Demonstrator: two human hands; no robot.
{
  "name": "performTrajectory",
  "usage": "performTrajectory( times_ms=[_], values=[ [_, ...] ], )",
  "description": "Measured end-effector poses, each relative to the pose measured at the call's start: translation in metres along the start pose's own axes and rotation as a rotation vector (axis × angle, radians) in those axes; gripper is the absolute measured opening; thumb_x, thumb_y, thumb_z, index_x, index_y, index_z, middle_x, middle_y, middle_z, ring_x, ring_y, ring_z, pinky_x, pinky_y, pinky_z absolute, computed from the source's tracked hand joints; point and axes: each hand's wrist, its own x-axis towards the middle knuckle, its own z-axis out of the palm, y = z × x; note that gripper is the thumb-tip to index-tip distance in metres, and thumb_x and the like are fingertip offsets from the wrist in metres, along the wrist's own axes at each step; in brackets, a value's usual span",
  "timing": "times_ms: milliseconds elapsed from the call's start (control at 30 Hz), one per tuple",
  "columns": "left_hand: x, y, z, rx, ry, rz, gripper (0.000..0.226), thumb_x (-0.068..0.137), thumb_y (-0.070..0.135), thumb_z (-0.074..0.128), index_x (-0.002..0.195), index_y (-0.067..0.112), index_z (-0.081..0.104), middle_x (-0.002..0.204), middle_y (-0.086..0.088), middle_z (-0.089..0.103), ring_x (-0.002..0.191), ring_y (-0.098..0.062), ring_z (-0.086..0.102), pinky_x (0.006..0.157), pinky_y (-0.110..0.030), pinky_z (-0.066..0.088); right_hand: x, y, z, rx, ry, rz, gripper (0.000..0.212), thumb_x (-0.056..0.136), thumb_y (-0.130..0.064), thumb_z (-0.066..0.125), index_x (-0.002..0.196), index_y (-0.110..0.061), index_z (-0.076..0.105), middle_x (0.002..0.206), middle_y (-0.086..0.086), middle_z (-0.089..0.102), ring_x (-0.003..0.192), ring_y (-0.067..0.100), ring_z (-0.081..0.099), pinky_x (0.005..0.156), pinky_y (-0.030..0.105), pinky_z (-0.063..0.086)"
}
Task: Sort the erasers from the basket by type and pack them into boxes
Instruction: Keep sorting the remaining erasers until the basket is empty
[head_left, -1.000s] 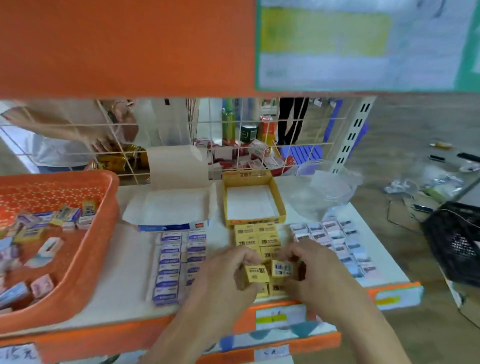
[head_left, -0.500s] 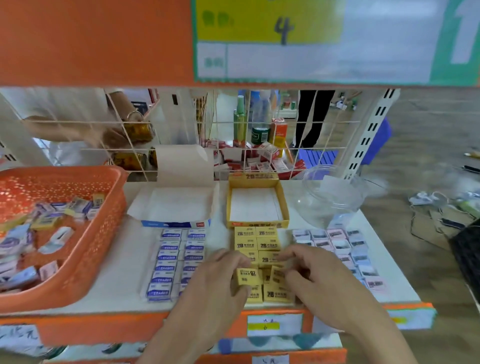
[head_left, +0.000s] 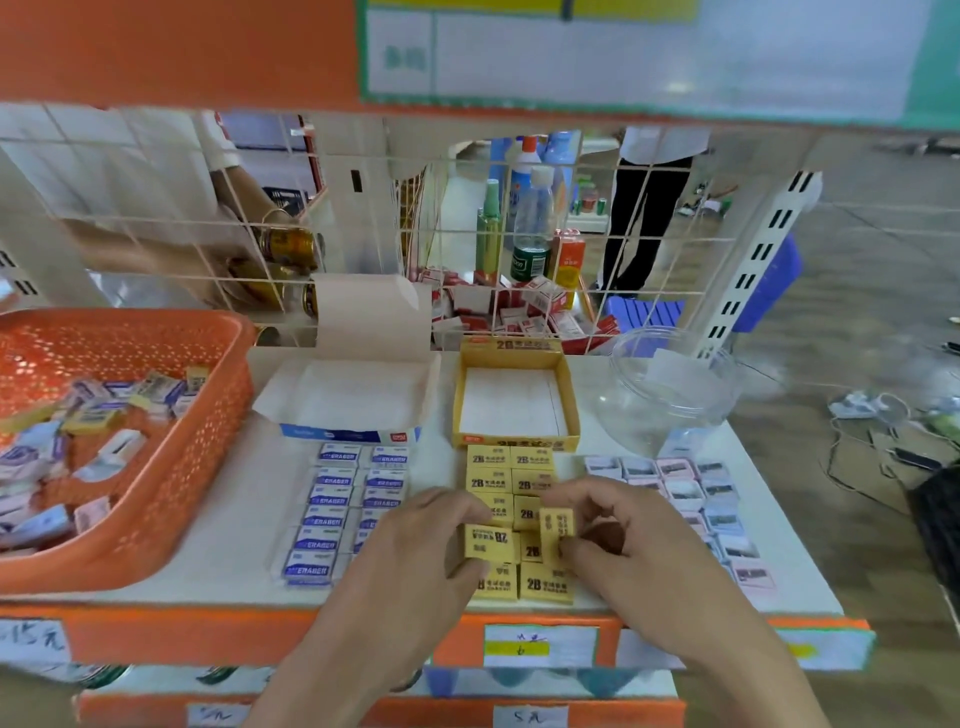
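Both hands work over a block of yellow erasers (head_left: 511, 470) on the white shelf (head_left: 218, 561). The left hand (head_left: 415, 551) pinches one flat yellow eraser (head_left: 488, 542); the right hand (head_left: 618, 535) pinches another (head_left: 557, 526) on edge. At 12 o'clock sits an open yellow cardboard box (head_left: 514, 400), at 9 o'clock a perforated orange plastic basket (head_left: 176, 467) of mixed erasers.

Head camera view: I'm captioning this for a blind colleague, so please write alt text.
Two hands, left hand and right hand, each hold a yellow 2B eraser over yellow eraser rows on a white shelf. Behind sits an empty yellow box; an orange basket of mixed erasers stands left.
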Motion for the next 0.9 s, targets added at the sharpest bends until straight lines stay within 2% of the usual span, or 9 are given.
performTrajectory(
  times_ms=[133, 200, 267, 400, 533, 733, 833, 900],
  values=[
    [-0.001, -0.002, 0.002, -0.006, 0.013, -0.01, 0.026, 0.084, 0.03, 0.07, 0.1, 0.04, 0.052, 0.096, 0.032, 0.046, 0.093, 0.013, 0.048, 0.079, -0.003, 0.035, 0.003, 0.0, 0.002, 0.024, 0.058, 0.005, 0.022, 0.077, -0.012, 0.072, 0.083, -0.031, 0.064, 0.076, -0.008, 0.06, 0.067, 0.0, 0.055, 0.062, 0.012, 0.045],
    [-0.002, -0.003, 0.004, 0.008, 0.014, -0.02, 0.026, 0.085, 0.031, 0.069, 0.105, 0.038, 0.054, 0.096, 0.032, 0.044, 0.092, 0.011, 0.048, 0.077, -0.002, 0.036, 0.004, 0.0, 0.002, 0.027, 0.068, 0.009, 0.02, 0.074, -0.011, 0.074, 0.077, -0.028, 0.063, 0.075, -0.007, 0.061, 0.065, 0.001, 0.056, 0.062, 0.016, 0.048],
    [-0.001, -0.004, 0.005, 0.022, 0.014, -0.027, 0.026, 0.086, 0.031, 0.068, 0.108, 0.036, 0.055, 0.095, 0.032, 0.043, 0.093, 0.007, 0.048, 0.079, -0.004, 0.037, 0.004, -0.001, 0.003, 0.038, 0.058, 0.007, 0.021, 0.074, -0.011, 0.073, 0.078, -0.028, 0.062, 0.076, -0.007, 0.063, 0.067, 0.005, 0.059, 0.065, 0.024, 0.052],
    [0.0, -0.005, 0.005, 0.043, 0.001, -0.035, 0.029, 0.086, 0.032, 0.067, 0.112, 0.034, 0.056, 0.096, 0.029, 0.042, 0.092, 0.003, 0.048, 0.083, -0.007, 0.04, 0.003, -0.002, 0.004, -0.024, 0.037, 0.007, 0.026, 0.079, -0.011, 0.068, 0.083, -0.036, 0.062, 0.078, -0.007, 0.062, 0.07, 0.005, 0.058, 0.061, 0.015, 0.048],
    [-0.001, -0.002, 0.001, 0.067, -0.072, -0.056, 0.03, 0.084, 0.041, 0.065, 0.112, 0.04, 0.053, 0.097, 0.025, 0.042, 0.088, -0.001, 0.05, 0.084, -0.018, 0.046, 0.005, -0.004, -0.002, -0.069, 0.026, 0.021, 0.017, 0.078, -0.02, 0.074, 0.081, -0.031, 0.062, 0.069, -0.007, 0.059, 0.058, -0.001, 0.053, 0.056, 0.015, 0.045],
    [-0.002, 0.004, -0.007, 0.03, -0.165, -0.083, 0.032, 0.078, 0.045, 0.071, 0.099, 0.046, 0.047, 0.094, 0.021, 0.045, 0.078, 0.008, 0.051, 0.073, -0.011, 0.043, 0.007, -0.003, -0.002, -0.061, -0.01, 0.082, 0.023, 0.073, -0.022, 0.079, 0.081, -0.028, 0.059, 0.071, -0.004, 0.065, 0.054, 0.0, 0.054, 0.054, 0.02, 0.046],
    [-0.002, 0.006, -0.006, 0.032, -0.161, -0.092, 0.03, 0.078, 0.047, 0.071, 0.095, 0.045, 0.046, 0.095, 0.023, 0.048, 0.077, 0.01, 0.051, 0.068, -0.01, 0.041, 0.008, -0.002, -0.004, -0.143, -0.006, 0.089, 0.021, 0.077, -0.027, 0.077, 0.084, -0.031, 0.058, 0.075, -0.008, 0.064, 0.057, -0.003, 0.056, 0.053, 0.011, 0.038],
    [-0.002, 0.006, -0.005, 0.052, -0.128, -0.089, 0.026, 0.081, 0.045, 0.068, 0.085, 0.044, 0.043, 0.09, 0.02, 0.051, 0.078, 0.007, 0.051, 0.066, -0.01, 0.041, 0.007, -0.003, -0.006, -0.177, 0.001, 0.085, 0.02, 0.078, -0.031, 0.076, 0.086, -0.033, 0.058, 0.076, -0.008, 0.063, 0.06, -0.001, 0.057, 0.054, 0.011, 0.038]
  ],
)
